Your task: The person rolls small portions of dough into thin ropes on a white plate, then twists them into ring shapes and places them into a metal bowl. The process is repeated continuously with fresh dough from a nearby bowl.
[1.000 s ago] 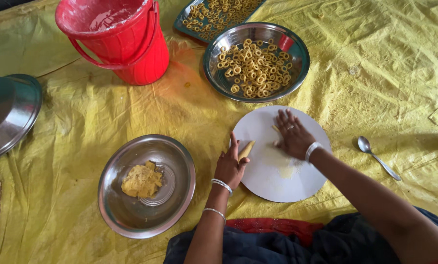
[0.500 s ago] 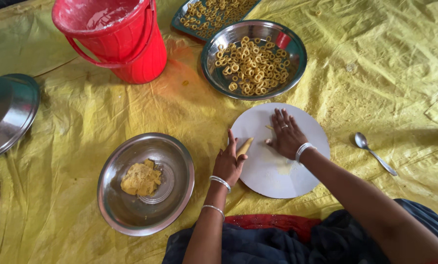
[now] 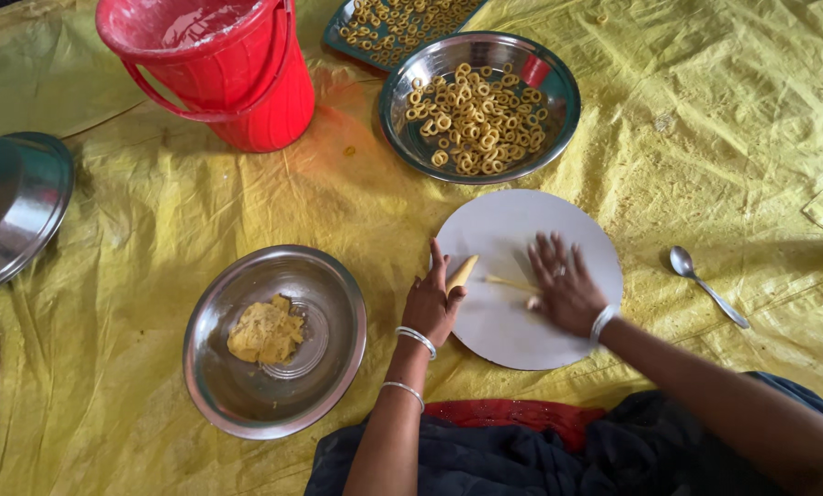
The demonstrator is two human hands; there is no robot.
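Dough [image 3: 460, 272] is gripped as a short stub in the closed left hand [image 3: 432, 303] at the edge of a round white board [image 3: 512, 331], while a thin strand [image 3: 508, 282] drawn from it is pressed flat under the open right hand [image 3: 566, 289], seemingly so that it can be rolled. A steel bowl of more dough [image 3: 264, 332] is kept just beside the left wrist, and a bowl of finished rings [image 3: 478, 110], a red bucket [image 3: 211, 69] and a spoon [image 3: 705, 285] are set on the crinkled yellow sheet [image 3: 724, 129] covering the floor.

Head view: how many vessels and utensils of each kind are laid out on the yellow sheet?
Steel bowls: 2
Red bucket: 1
White board: 1
Spoon: 1
Steel lid: 1
Tray: 1
Total: 7
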